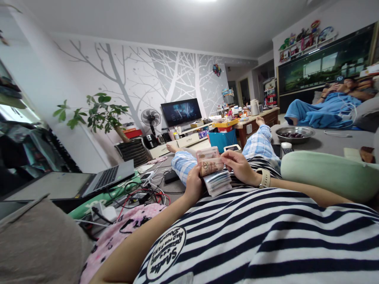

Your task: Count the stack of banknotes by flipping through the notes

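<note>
I lie back in a striped shirt with my legs stretched out in blue checked trousers. Both hands meet over my stomach around a thick stack of banknotes (214, 175). My left hand (193, 188) grips the stack from the left side, thumb across it. From the right, the fingers of my right hand (240, 166) are pinched on the top note, which is bent upward. A watch sits on my right wrist.
An open laptop (89, 182) and tangled cables (142, 193) lie to my left. A green cushion (328, 173) sits on my right, a metal bowl (293, 134) beyond it. Another person lies under a blue blanket (322, 110) at the far right. A television (181, 111) and fan (151, 118) stand ahead.
</note>
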`<state>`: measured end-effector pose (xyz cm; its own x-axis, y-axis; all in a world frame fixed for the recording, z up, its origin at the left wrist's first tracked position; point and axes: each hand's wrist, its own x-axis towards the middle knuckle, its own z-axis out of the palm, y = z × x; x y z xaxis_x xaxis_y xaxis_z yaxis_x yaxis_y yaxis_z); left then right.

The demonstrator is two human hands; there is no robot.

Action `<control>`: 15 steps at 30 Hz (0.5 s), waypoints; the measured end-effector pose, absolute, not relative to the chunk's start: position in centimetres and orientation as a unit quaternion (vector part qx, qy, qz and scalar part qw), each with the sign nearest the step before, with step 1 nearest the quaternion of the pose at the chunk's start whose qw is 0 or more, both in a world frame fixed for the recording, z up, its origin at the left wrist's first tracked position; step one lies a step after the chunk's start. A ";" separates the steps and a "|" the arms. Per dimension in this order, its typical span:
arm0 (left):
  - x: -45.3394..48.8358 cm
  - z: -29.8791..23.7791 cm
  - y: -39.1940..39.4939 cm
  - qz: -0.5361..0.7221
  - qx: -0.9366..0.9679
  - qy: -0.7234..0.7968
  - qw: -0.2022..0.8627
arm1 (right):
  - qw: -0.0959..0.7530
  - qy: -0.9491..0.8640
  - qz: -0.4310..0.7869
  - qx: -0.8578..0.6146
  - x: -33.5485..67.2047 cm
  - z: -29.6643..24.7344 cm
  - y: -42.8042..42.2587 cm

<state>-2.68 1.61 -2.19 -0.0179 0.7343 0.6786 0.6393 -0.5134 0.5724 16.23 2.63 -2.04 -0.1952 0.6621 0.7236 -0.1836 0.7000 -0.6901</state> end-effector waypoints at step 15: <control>-2.6 -1.8 1.1 0.508 0.712 0.484 0.032 | 0.582 -0.702 0.378 -0.158 16.2 -2.2 2.6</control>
<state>-2.64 1.05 -1.77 0.0151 0.7219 0.6918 0.6560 -0.5294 0.5380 16.22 2.62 -2.17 -0.2717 0.6622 0.6983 -0.2179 0.6644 -0.7149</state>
